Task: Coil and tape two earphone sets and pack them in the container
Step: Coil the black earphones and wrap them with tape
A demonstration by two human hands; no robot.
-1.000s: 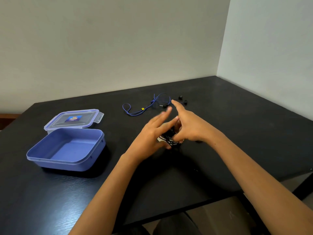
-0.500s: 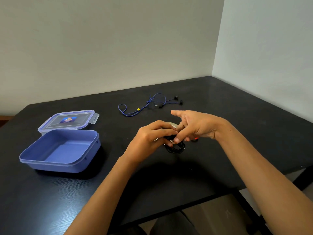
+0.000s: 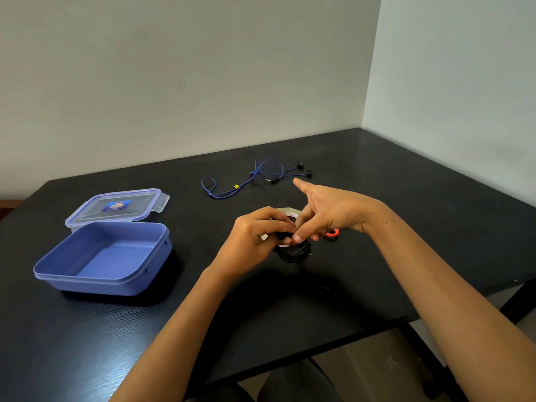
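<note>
A coil of black earphone cable (image 3: 294,252) hangs just above the dark table (image 3: 406,227), pinched between my left hand (image 3: 255,236) and my right hand (image 3: 324,211). My right index finger points away from me. A roll of clear tape (image 3: 290,211) shows behind my fingers, mostly hidden. A small piece of tape seems to sit at my left fingertips. The blue earphone set (image 3: 255,177) lies uncoiled farther back on the table. An open blue container (image 3: 101,256) stands at the left.
The clear lid (image 3: 119,206) with a label lies just behind the container. A small orange object (image 3: 332,234) peeks out under my right hand. The table's front edge runs close below my forearms, and walls meet at the far right corner.
My left hand's fingers have curled from spread onto the black coil, and both hands pinch it closer together. The view has drifted slightly to the right.
</note>
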